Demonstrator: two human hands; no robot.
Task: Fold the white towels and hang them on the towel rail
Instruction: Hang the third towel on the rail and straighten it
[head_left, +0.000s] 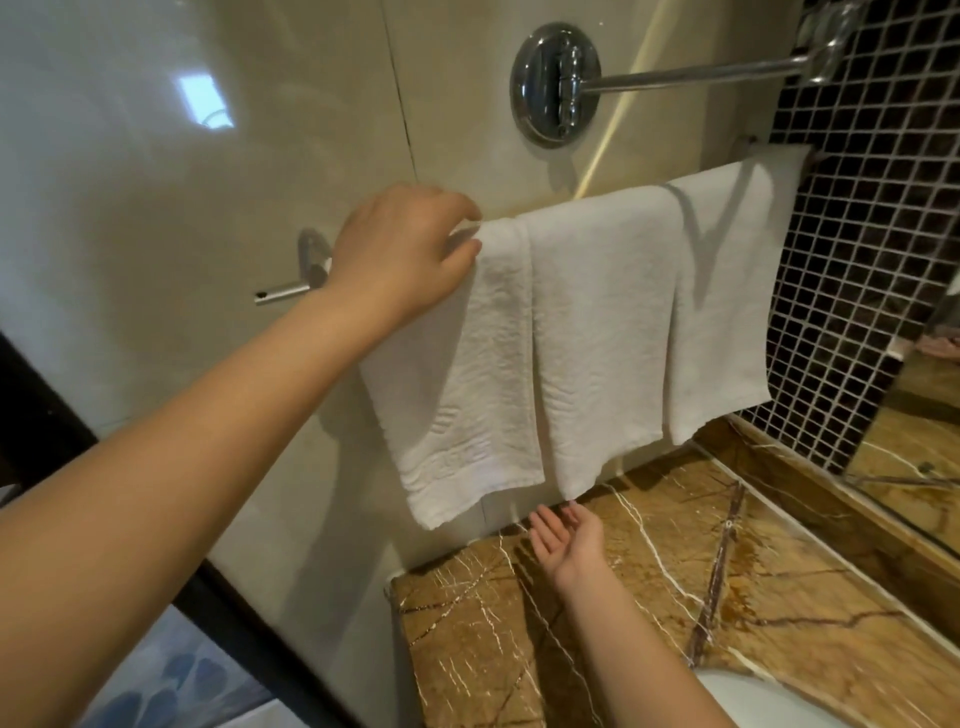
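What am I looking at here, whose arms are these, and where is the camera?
There is no machine here. These are a person's two bare arms, seen by one wide-angle camera worn on their head and looking forward and down. Three white terry towels hang side by side over a chrome towel rail: the left towel, the middle towel and the right towel. The left hand pinches the left towel's top edge at the rail. The right hand is open, palm up, and holds nothing. It is just below the middle towel's lower corner, above a brown veined marble counter.
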